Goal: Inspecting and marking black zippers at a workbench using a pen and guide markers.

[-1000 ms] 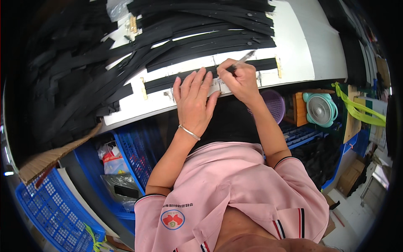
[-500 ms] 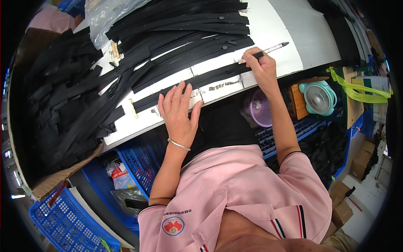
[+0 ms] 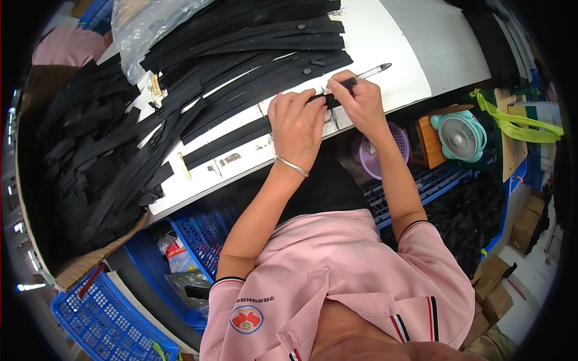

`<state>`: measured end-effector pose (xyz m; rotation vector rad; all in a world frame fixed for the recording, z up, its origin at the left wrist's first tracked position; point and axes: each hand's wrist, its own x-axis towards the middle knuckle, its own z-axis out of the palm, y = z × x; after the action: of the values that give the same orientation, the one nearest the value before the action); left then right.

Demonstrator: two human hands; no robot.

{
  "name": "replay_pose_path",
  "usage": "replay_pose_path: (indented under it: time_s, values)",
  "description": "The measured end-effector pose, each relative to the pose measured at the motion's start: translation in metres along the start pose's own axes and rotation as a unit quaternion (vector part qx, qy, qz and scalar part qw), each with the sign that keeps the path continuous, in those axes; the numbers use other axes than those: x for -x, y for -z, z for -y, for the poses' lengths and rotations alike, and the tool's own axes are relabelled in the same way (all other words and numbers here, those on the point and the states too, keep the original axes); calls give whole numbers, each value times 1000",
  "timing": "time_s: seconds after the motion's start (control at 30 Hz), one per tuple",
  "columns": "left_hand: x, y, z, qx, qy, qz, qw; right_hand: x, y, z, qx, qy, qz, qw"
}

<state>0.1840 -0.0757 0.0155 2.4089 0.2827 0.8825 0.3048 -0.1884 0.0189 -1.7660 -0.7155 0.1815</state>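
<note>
My right hand (image 3: pixel 361 103) grips a slim pen (image 3: pixel 378 71) with a clear barrel and a dark end, its writing end pointing down-left at the table. Close beside it, my left hand (image 3: pixel 298 129) has its thumb and forefinger on either side of a black fabric strip (image 3: pixel 232 137). Part of that strip passes beneath the left hand and shows again between both hands. Under it lies a white board (image 3: pixel 415 72) with dark marks. More black strips (image 3: pixel 259 75) lie side by side beyond my hands.
A heap of black strips (image 3: pixel 78 156) fills a cardboard box at left. Clear plastic (image 3: pixel 150 30) lies at the back. Below the table are blue crates (image 3: pixel 114 313), a purple basket (image 3: pixel 402 144) and a turquoise fan (image 3: pixel 459 137).
My left hand has slid right along the strip, close to the right hand, and its thumb has drawn toward its fingers. My right hand with the pen has shifted slightly left.
</note>
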Motion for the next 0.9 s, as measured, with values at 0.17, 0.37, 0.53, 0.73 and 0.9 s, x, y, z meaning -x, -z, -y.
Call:
replay_pose_path:
  time_s: [0.17, 0.37, 0.53, 0.73, 0.9]
  values:
    - [0, -1, -1, -3, 1, -6, 1000, -1, 1, 3, 30, 1, 16, 999]
    - [-1, -2, 1, -13, 0, -9, 1000, 3, 5, -4, -25, 21, 5, 999]
    - [1, -1, 5, -10, -1, -26, 1000, 2, 4, -2, 18, 42, 62, 997]
    - [4, 6, 4, 71, 18, -18, 997, 7, 14, -8, -86, -15, 68, 994]
    - [14, 68, 40, -83, 41, -111, 990, 5, 7, 6, -96, 0, 41, 994]
